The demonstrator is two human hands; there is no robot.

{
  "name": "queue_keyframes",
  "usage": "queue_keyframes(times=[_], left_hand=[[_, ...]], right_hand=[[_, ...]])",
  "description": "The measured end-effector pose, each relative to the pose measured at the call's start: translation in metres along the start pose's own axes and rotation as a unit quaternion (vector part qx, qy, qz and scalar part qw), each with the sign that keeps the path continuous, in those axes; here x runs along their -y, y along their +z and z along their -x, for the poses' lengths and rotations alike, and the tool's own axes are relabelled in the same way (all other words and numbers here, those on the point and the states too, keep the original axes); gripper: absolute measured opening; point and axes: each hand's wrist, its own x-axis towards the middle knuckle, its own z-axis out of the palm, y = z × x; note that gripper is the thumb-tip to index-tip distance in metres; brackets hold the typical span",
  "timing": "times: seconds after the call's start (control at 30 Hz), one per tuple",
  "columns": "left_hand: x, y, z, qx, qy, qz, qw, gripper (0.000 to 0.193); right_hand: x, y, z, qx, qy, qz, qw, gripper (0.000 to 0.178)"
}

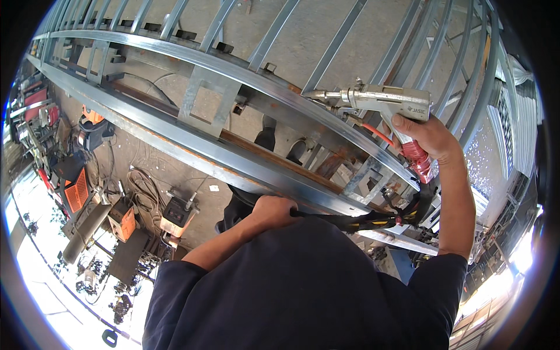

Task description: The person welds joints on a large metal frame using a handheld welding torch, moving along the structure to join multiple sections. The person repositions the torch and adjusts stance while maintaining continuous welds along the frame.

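My right hand (429,135) is wrapped round the grip of a silver handheld welding gun (388,100), whose handle is bound in red tape. Its thin nozzle points left, the tip at or very near the spot where a slanted bar meets the long rail of a galvanized metal frame (256,76). From the handle a thick black cable bundle (364,220) with yellow strands loops down and across my front. Close to my body, my left hand (273,211) is closed round the other end of that bundle; its fingers are partly hidden.
A long steel beam (192,153) runs between me and the frame, with my shoes (266,133) showing below. On the floor at left lie a coiled cable (143,189), an orange-and-white machine (177,216) and other tools. Corrugated sheets (519,128) stand at right.
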Motion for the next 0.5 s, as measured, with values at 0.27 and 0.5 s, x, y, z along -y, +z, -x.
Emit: queue_keyframes(times=[0.27,0.5], left_hand=[[-0.003,-0.005,0.000,0.007,-0.009,-0.006,1.000,0.048],[-0.002,-0.004,-0.001,0.008,-0.006,0.001,1.000,0.049]], right_hand=[[0.004,0.004,0.000,-0.002,-0.011,-0.009,1.000,0.057],[0.007,0.003,0.000,0.003,-0.019,-0.003,1.000,0.055]])
